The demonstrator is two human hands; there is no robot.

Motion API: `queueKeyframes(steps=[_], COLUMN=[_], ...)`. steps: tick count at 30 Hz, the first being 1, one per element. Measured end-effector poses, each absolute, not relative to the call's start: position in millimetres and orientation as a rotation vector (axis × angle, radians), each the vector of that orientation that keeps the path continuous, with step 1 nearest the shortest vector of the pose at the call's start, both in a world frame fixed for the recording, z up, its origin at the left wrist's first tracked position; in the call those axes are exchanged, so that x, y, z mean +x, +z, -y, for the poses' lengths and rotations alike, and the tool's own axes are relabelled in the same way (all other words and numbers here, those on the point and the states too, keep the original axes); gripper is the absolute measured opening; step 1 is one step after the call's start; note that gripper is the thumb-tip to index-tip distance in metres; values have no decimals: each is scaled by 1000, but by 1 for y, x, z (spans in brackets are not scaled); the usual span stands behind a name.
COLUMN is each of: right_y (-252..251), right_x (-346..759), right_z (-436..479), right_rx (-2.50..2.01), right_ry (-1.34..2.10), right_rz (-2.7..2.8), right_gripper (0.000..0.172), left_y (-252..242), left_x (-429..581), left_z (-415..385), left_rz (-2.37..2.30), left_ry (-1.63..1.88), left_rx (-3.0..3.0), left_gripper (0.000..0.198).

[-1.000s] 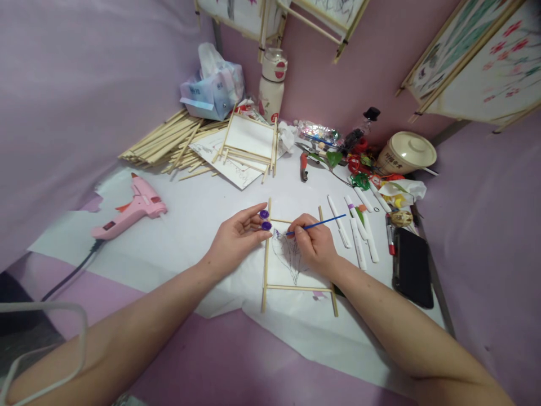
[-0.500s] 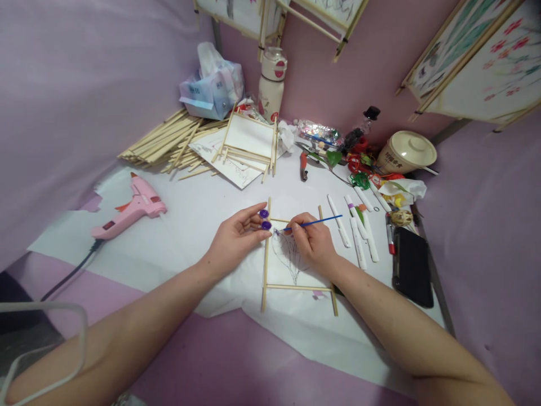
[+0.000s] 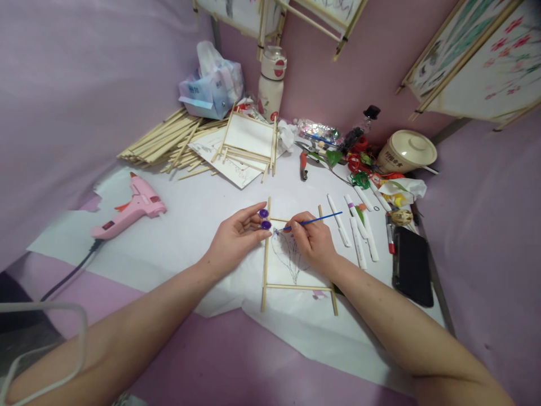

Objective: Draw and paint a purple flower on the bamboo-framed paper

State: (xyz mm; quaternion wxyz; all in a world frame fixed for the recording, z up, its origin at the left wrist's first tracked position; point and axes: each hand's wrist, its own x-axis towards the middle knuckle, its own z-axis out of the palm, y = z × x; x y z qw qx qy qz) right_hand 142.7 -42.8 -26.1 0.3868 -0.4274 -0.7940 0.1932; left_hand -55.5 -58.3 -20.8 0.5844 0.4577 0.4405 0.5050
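A small paint pot with purple paint [image 3: 265, 225] and its purple lid are between the fingers of my left hand [image 3: 234, 238], beside the frame's left stick. My right hand [image 3: 311, 239] grips a thin blue brush [image 3: 323, 217], its tip on the upper left of a line drawing. The drawing is on white paper [image 3: 281, 265] inside a frame of wooden sticks [image 3: 265, 270]. My right hand rests over the upper right part of the paper and hides some of the lines.
Left lies a pink glue gun [image 3: 137, 206]. Behind are wooden sticks [image 3: 163, 141], a smaller frame [image 3: 249, 135], a tissue pack [image 3: 213, 87] and a bottle [image 3: 271, 87]. Right are white markers [image 3: 338, 220], a black phone [image 3: 413, 268] and a lidded bowl [image 3: 406, 152].
The blue brush has tilted very slightly in my right hand, its tip still at the same part of the drawing. My left hand stays where it was.
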Motion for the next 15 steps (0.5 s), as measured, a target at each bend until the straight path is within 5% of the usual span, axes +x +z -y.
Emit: queueKeyframes(steps=[15], right_y=[-26], right_x=[143], right_z=[43], right_rx=[-1095], right_ry=[477], right_rz=[2021], right_gripper=[23], left_y=[-20], left_x=[-55], left_z=[59], left_rz=[-1035], left_ry=[1181], left_rx=[1062], left_gripper=[58])
